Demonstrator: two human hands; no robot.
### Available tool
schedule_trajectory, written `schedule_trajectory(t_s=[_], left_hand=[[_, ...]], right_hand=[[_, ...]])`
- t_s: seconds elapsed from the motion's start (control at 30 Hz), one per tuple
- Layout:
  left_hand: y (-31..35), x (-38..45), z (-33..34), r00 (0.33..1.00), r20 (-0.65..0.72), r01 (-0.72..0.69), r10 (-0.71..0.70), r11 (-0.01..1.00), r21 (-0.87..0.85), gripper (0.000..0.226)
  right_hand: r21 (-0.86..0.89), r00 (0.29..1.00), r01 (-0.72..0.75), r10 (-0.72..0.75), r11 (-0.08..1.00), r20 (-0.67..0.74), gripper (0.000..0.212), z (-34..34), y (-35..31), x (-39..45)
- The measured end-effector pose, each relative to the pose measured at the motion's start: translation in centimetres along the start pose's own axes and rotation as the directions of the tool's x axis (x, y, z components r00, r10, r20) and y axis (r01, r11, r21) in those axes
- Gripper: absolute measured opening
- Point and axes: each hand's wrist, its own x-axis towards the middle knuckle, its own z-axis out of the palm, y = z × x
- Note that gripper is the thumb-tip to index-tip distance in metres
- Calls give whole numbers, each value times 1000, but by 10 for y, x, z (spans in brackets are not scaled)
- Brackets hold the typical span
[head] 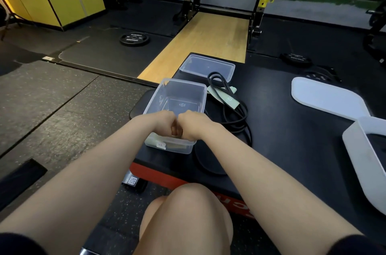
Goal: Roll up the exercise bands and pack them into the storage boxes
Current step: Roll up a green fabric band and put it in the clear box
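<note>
Hands are both down inside the clear storage box point(177, 98) on the worktop point(282, 129), left hand point(165, 123) and right hand point(191, 124) touching, fingers curled around a pale green band point(155, 141) at the near end. Packing looks barely started: black bands point(234, 115) and another green band point(226, 98) lie unrolled beside the box, lid point(206, 66) off behind.

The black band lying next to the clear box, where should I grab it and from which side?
Judging by how it lies, take the black band at the open loop at its far end, near the lid. Come from above with the right hand, the nearer one. That loop sits clear of the clear box, while the middle is tangled under a pale green band.
</note>
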Motion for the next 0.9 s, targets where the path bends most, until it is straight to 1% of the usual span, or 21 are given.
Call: schedule_trajectory(t_s=[0.07,0.1,0.17,0.2,0.27,0.4,0.47,0.53,0.6,0.67,0.73,0.8,0.83,0.9], left_hand=[[0,4,2,1000,11,12,-12,1000,16,18],[0,6,3,1000,14,16,-17,1000,19,18],[2,7,4,999,10,30,-30,999,23,10],[3,8,4,999,13,38,-39,999,23,11],[6,7,3,998,29,57,-58,998,32,20],[13,7,-2,995,80,54,-61,995,79,20],[16,9,-6,988,139,45,-62,991,125,28],[15,11,-11,975,209,44,-78,986,163,33],[9,14,-16,955,280,70,-97,992,102,35],[6,13,-20,947,307,83,-91,996,39,39],[6,12,-24,954,286,91,-86,996,-4,45],[10,13,-29,973,219,85,-70,995,-58,43],[12,15,-33,986,159,73,-57,993,-95,38],[22,19,-41,998,-25,44,-49,983,-180,27]], right_hand=[[-1,1000,12,-12,1000,-7,7,1,0,1],[-1,1000,17,-17,1000,-10,7,2,1,2],[-3,1000,27,-27,1000,-16,5,4,2,3],[1,999,30,-30,1000,-19,5,5,2,3],[16,999,30,-30,999,-32,10,6,3,1],[46,996,10,-6,999,-91,17,8,6,-6],[122,989,9,10,992,-151,20,9,13,-12],[270,974,13,49,963,-223,27,10,26,-18],[401,948,13,116,916,-295,33,11,41,-28],[457,909,34,163,889,-384,29,15,57,-36],[505,866,43,219,862,-449,25,19,73,-43],[569,846,-6,308,822,-436,27,22,88,-46],[601,838,-35,351,799,-418,28,24,95,-46],[662,819,-71,422,746,-388,28,27,108,-44]])
